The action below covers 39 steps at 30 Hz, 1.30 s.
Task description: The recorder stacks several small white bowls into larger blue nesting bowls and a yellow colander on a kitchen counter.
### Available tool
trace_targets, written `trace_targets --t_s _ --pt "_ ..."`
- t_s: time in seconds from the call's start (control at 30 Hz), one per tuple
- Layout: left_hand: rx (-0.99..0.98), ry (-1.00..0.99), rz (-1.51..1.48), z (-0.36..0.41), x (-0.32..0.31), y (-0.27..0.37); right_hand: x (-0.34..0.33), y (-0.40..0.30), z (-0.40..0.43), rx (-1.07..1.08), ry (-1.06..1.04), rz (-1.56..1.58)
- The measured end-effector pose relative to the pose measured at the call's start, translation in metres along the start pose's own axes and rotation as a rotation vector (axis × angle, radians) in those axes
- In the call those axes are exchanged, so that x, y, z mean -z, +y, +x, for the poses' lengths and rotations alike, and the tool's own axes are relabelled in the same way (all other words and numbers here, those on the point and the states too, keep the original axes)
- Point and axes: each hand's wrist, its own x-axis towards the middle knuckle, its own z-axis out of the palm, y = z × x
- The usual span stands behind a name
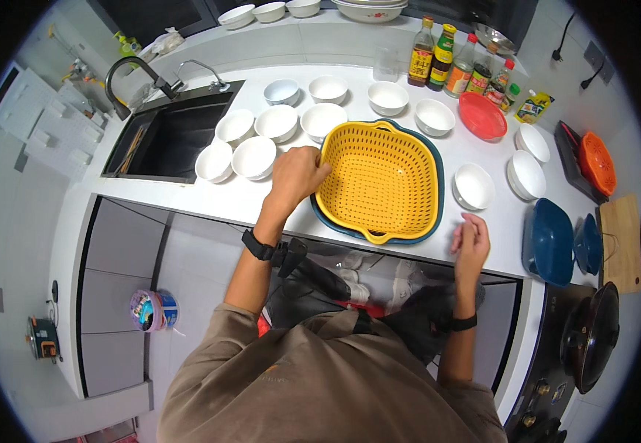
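My left hand [297, 173] grips the left rim of a yellow plastic colander basket [381, 183], which sits inside a dark blue basin [438, 166] at the counter's front edge. No bowl lies in the yellow basket. My right hand [472, 238] is apart from the basket, its fingers partly curled and nothing seen in them. Just beyond it stands a white bowl [473, 186]. Several more white bowls [276, 123] stand left of and behind the basket. Two white bowls [526, 175] lean at the right, near a red plastic basket [482, 116].
A black sink [179, 135] with a faucet [154, 79] is at the left. Sauce bottles [421, 54] line the back wall. At the right are a blue basin [548, 242], a smaller blue one, a wooden cutting board [621, 243] and a lidded pan [597, 338] on the stove.
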Motion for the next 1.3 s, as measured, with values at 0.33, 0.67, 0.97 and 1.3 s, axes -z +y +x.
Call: trace_targets --t_s 0.33,0.67,0.97,1.3 --pt "0.207 0.436 -0.972 0.03 0.087 -0.116 -0.049 -0.03 0.026 -0.289 -0.236 -0.15" --pt "0.691 0.114 -0.939 0.159 0.133 -0.298 -0.05 -0.025 0.02 -0.344 -0.272 -0.035" --pt "0.691 0.037 -1.11 0.229 0.066 -0.322 -0.053 -0.028 0.012 -0.359 -0.165 -0.15" --pt "0.731 -0.018 -1.032 0.239 0.026 -0.337 -0.041 -0.029 0.003 -0.359 -0.155 -0.151"
